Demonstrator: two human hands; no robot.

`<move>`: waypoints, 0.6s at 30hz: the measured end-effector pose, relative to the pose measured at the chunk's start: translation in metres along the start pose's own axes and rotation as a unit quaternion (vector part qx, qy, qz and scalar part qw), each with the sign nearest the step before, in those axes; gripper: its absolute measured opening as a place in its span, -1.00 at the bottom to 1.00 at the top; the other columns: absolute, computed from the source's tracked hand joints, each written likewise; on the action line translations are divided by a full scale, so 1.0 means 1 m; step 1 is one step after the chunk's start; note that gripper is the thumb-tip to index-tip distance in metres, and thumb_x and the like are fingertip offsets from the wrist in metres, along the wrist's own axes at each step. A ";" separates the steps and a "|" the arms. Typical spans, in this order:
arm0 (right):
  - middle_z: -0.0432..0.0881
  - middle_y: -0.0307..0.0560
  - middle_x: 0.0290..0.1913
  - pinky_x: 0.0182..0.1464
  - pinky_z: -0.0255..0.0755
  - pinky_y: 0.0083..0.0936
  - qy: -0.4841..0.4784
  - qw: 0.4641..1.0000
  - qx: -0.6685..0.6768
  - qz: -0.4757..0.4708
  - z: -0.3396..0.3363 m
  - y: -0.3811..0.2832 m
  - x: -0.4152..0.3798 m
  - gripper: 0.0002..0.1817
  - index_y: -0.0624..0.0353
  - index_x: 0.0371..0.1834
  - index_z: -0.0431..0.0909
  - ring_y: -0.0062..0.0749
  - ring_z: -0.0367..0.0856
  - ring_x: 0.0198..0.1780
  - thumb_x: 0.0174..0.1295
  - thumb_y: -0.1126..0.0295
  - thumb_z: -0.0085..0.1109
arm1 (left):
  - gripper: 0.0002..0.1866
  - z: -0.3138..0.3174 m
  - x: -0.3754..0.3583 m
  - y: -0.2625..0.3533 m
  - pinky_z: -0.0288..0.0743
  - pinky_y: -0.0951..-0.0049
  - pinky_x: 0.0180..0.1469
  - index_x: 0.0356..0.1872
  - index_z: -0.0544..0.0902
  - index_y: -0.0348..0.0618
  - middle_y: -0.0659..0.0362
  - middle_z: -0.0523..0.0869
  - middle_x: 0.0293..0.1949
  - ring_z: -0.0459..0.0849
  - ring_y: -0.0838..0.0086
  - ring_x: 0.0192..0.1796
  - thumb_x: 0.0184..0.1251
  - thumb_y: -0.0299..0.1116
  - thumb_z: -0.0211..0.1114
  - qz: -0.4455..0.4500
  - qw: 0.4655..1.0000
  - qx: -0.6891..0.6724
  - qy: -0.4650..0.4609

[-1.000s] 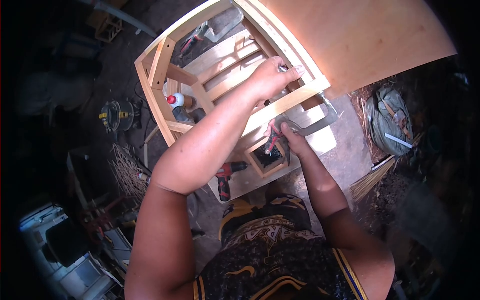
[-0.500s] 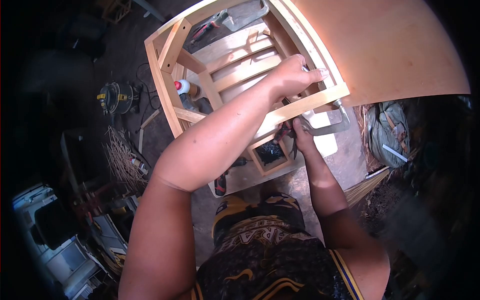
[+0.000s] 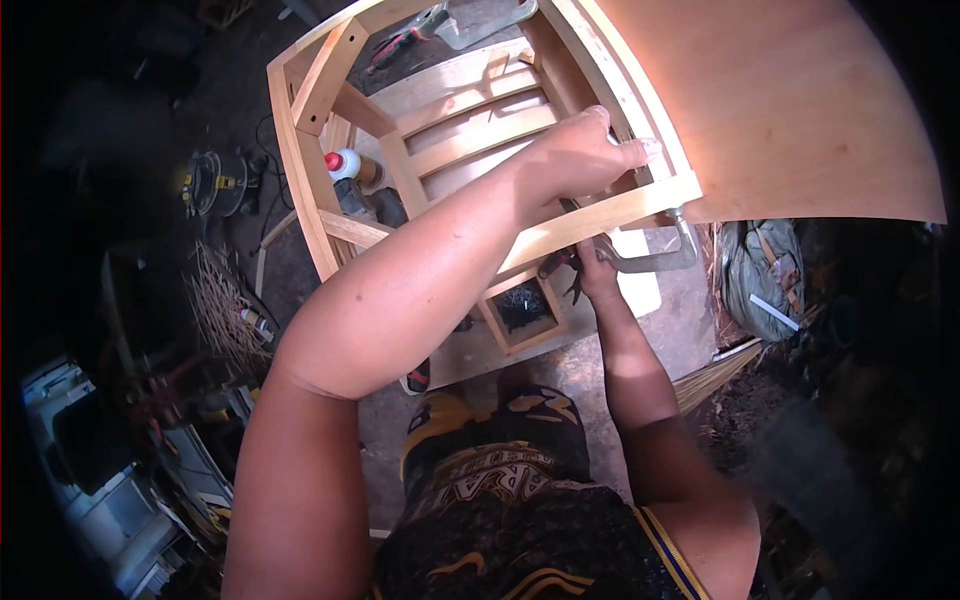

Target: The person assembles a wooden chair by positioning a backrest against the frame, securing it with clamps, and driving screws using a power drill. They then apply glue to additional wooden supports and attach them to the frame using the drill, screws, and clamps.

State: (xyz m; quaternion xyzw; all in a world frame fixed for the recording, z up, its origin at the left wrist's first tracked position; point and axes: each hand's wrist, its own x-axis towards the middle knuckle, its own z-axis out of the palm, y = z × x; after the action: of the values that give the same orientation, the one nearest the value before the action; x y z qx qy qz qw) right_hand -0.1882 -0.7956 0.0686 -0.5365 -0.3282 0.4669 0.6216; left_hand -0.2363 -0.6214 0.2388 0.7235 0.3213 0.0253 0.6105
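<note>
A wooden frame [image 3: 583, 222] with cross slats and corner braces stands in front of me, joined to a broad plywood panel [image 3: 820, 110] on the right. My left hand [image 3: 585, 155] reaches across to its near right corner, fingers curled and thumb against the top rail. Whatever lies inside that grip is hidden. Below the front rail, my right hand [image 3: 598, 272] is closed around the handle of a locking C-clamp [image 3: 655, 262]. One clamp tip with a swivel pad meets the rail near the corner; the opposite jaw is out of sight.
Another locking clamp [image 3: 400, 45] grips the far side. Under the frame are a glue bottle [image 3: 343, 163] with a red cap and a small wooden box [image 3: 525, 305] holding dark screws or nails. A shop vacuum [image 3: 215, 183] stands left; a grey sack [image 3: 762, 275] lies right.
The view has shifted a little, so the frame appears slightly farther left. Both hands keep their places at the corner and on the clamp.
</note>
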 end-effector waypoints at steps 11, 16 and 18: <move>0.53 -0.27 -0.44 -0.49 0.44 -0.64 -0.034 0.994 0.078 0.073 -0.004 0.023 0.003 -0.67 0.18 -0.21 0.50 -0.65 0.51 -0.51 0.37 0.09 0.10 | -0.40 -0.001 -0.001 0.000 0.51 0.40 -0.04 0.11 0.51 -0.39 -0.05 0.69 -0.08 0.65 0.37 -0.06 0.32 0.00 0.24 0.006 0.999 0.052 0.006; 0.50 -0.31 -0.48 -0.53 0.38 -0.64 -0.010 0.999 0.045 -0.023 0.000 0.011 0.006 -0.72 0.16 -0.22 0.51 -0.69 0.44 -0.56 0.36 0.14 0.10 | -0.39 0.001 -0.008 0.007 0.47 0.37 0.07 0.08 0.52 -0.41 -0.07 0.69 -0.06 0.67 0.29 -0.01 0.29 0.01 0.26 0.013 0.999 0.037 0.023; 0.50 -0.32 -0.50 -0.48 0.39 -0.64 -0.020 0.999 0.046 0.021 -0.001 0.006 0.003 -0.74 0.16 -0.23 0.52 -0.70 0.44 -0.53 0.36 0.17 0.08 | -0.39 0.001 -0.006 0.003 0.47 0.37 0.06 0.08 0.54 -0.37 -0.04 0.69 -0.06 0.66 0.32 -0.01 0.26 0.02 0.29 0.009 0.998 0.045 0.029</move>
State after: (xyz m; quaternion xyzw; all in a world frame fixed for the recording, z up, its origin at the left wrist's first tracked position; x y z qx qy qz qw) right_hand -0.1877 -0.7929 0.0619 -0.5047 -0.3069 0.5052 0.6292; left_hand -0.2391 -0.6248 0.2435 0.7522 0.3336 0.0374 0.5671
